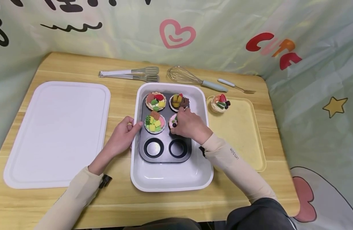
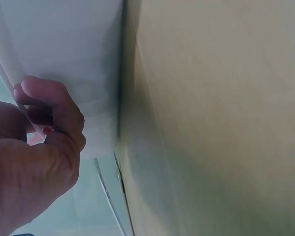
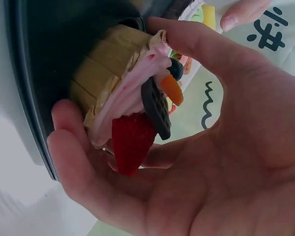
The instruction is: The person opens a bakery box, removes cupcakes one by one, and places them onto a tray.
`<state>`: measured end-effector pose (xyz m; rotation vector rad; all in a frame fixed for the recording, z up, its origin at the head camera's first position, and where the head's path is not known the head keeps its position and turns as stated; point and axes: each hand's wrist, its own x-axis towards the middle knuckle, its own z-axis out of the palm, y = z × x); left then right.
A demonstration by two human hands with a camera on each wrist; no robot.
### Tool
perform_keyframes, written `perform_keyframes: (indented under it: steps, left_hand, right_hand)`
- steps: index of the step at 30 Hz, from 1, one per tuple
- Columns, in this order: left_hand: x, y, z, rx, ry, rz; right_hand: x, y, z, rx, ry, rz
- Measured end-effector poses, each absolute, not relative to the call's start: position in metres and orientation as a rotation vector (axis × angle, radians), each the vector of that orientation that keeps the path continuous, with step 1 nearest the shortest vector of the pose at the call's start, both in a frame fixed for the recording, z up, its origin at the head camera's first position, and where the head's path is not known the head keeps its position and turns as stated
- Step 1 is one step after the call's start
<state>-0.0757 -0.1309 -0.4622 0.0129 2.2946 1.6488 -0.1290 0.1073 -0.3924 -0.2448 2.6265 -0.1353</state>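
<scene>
My right hand [image 1: 190, 126] holds a toy cupcake [image 3: 122, 103] by its sides, at the right middle cup of a dark muffin tin [image 1: 166, 143]. Pink frosting, a strawberry, a dark waffle piece and an orange piece top this cupcake, and its wrapper is brown. Curled over the left rim of a white basin [image 1: 172, 187] is my left hand [image 1: 123, 134], thumb on top and fingers outside. The tin lies inside that basin. Other cups hold a fruit-topped tart [image 1: 155, 101], a chocolate cupcake [image 1: 179, 102] and a green-and-yellow cupcake [image 1: 154, 124].
To the left lies a white tray [image 1: 61, 134]. A yellow tray [image 1: 236, 137] on the right bears a strawberry-topped cupcake [image 1: 219, 103] at its far corner. Along the back are tongs [image 1: 130, 73], a whisk [image 1: 193, 78] and a fork [image 1: 236, 86].
</scene>
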Motion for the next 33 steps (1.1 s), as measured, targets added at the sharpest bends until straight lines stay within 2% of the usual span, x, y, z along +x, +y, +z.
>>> perform_keyframes:
  steps: [33]
  left_hand:
    - [-0.0756, -0.1307, -0.4646, 0.020, 2.304, 1.659]
  right_hand:
    - [-0.1340, 0.1142, -0.3883, -0.225, 2.577, -0.248]
